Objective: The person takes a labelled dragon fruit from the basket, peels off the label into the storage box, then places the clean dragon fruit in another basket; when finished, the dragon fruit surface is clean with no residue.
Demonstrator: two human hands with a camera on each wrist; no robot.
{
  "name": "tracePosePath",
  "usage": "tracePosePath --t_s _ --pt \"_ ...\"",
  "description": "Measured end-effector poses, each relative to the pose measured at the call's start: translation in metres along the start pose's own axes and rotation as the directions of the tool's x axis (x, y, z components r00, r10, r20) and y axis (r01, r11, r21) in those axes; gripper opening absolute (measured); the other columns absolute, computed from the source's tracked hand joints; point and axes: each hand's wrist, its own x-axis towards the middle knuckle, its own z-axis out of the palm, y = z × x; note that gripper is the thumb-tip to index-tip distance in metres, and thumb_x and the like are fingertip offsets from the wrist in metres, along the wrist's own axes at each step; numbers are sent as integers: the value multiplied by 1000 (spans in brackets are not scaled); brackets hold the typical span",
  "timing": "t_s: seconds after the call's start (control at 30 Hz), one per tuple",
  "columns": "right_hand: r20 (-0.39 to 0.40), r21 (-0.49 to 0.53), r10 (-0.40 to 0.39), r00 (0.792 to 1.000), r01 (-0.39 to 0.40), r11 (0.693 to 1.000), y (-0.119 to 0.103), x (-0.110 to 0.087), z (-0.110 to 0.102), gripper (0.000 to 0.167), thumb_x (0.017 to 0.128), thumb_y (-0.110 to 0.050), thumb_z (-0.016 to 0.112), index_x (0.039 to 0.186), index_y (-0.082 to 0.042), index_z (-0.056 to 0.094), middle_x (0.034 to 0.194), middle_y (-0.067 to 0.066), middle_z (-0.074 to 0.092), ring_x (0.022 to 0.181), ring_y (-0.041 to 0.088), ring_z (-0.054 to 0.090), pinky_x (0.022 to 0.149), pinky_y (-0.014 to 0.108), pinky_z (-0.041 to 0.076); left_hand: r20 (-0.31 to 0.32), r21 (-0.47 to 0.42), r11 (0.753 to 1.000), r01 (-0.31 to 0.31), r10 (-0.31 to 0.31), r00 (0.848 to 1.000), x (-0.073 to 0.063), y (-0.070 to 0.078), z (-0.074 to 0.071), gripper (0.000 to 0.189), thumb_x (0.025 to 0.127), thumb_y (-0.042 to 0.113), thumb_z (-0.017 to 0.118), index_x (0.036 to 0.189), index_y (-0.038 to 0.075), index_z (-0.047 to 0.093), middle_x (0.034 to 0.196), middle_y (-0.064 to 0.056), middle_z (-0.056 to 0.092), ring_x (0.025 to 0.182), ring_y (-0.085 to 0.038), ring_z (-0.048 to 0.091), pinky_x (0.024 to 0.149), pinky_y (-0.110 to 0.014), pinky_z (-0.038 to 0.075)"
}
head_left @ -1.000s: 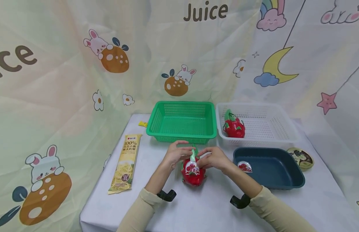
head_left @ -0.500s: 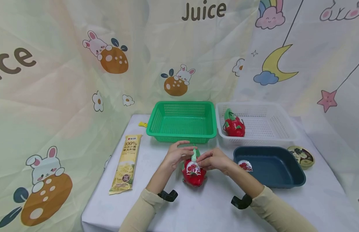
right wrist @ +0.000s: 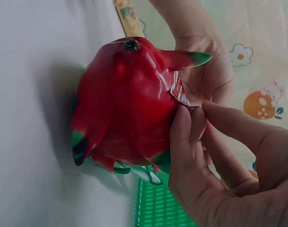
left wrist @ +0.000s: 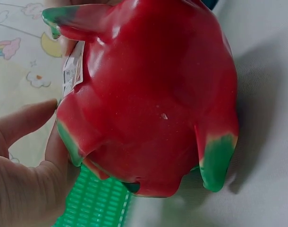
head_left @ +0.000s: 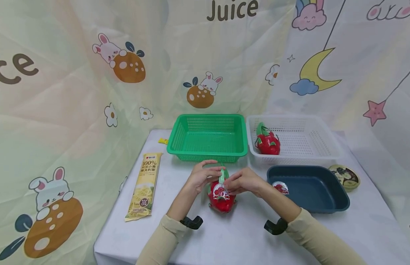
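A red toy dragon fruit (head_left: 223, 201) with green-tipped scales rests on the table before me. Its underside fills much of the left wrist view, where the fruit (left wrist: 158, 104) shows a glossy surface. My left hand (head_left: 200, 179) holds it at its upper left, fingers by the green leaves. A round label sticker (head_left: 221, 191) with a fruit picture lies against its upper face. My right hand (head_left: 243, 182) is at the sticker's right side. In the right wrist view, my right thumb and forefinger pinch the edge of the sticker (right wrist: 178, 88), part of which the fingers hide.
Behind stand a green basket (head_left: 207, 156) and a white basket (head_left: 310, 161) with a second dragon fruit (head_left: 269, 144) in it. A dark blue tray (head_left: 315, 191) bearing another sticker (head_left: 280, 187) and a round tin (head_left: 345, 177) are right; a pasta packet (head_left: 144, 187) lies left.
My right fingers have closed in on the sticker's edge since a second ago. The left hand and dragon fruit stay almost where they were.
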Motion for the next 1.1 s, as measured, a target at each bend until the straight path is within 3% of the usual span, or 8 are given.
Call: tracePosePath --t_s 0.47,0.67,0.87,1.1 --pt "60 113 51 997 -58 992 10 5 -5 27 94 -4 74 117 10 74 104 16 78 85 21 76 83 41 64 49 1 1000 28 -28 998 0 -4 -2 69 91 -4 73 153 -3 42 125 -18 73 112 -26 73 98 -43 59" --pt "114 212 51 992 -74 975 13 4 -2 29 96 -1 68 121 14 70 101 11 77 87 17 73 86 41 63 58 -29 999 41 -39 998 0 -5 -1 71 90 -6 71 154 -2 42 125 -18 73 107 -23 74 91 -37 61" --pt "125 262 34 992 -66 963 11 3 0 29 96 -2 69 120 15 69 98 9 77 85 16 72 86 39 63 69 -88 995 44 -38 997 3 -8 -3 70 91 -8 69 155 -3 41 125 -18 73 113 -26 73 88 -33 61" --pt "147 327 48 988 -95 940 15 2 1 29 99 -2 65 124 13 68 103 12 78 86 16 74 86 37 63 88 -79 996 43 -36 996 0 -7 -2 70 91 -7 69 155 -2 41 124 -17 74 112 -24 73 88 -31 61"
